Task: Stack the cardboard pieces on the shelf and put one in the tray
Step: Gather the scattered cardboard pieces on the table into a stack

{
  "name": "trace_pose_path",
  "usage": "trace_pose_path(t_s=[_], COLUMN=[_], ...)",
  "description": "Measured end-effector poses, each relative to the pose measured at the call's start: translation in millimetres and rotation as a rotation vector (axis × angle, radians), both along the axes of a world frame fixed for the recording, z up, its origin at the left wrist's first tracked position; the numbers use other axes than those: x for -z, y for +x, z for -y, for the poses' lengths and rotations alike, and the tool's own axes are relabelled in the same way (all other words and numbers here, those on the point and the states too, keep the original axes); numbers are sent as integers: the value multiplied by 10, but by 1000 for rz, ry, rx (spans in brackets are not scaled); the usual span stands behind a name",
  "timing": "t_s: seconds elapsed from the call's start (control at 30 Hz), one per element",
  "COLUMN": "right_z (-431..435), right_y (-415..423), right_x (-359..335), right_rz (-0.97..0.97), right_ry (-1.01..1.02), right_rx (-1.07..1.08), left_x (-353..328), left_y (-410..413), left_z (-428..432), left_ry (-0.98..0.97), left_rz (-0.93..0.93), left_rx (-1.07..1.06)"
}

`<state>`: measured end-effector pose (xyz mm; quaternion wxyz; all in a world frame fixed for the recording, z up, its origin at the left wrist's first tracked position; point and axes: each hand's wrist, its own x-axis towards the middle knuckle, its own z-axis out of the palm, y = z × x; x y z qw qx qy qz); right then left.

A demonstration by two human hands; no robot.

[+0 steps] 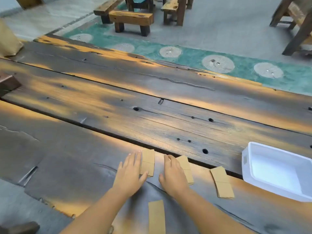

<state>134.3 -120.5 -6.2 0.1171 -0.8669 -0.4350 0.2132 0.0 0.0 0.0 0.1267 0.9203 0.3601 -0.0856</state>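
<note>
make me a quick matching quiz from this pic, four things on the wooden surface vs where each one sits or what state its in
Things:
1. white tray
2. left hand
3. right hand
4. long cardboard strip

Places or states:
A. lies nearest the camera, between the forearms
B. far right, empty
C. flat on the leftmost cardboard pile
D. on the middle cardboard pile

Pairs: 1-B, 2-C, 3-D, 4-A
</note>
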Motion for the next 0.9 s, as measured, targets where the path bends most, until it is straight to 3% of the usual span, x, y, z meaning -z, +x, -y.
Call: trace_pose_path(t_s=[0.3,0.5,0.67,0.9], right_z=[-650,-954,-1102,-1184], right_y=[-123,-65,-51,-54], right_x=[376,565,715,885], right_rz=[-453,-498,-608,-631], right_ry=[-68,-68,-46,-9], right_rx=[452,718,930,1025], left_x=[565,680,641,652], left_y=[138,320,504,613], left_z=[-388,-523,-577,-660], left_ry=[-418,-597,-723,-954], left_rz=[144,218,264,371], left_rx=[-166,-420,-510,-728])
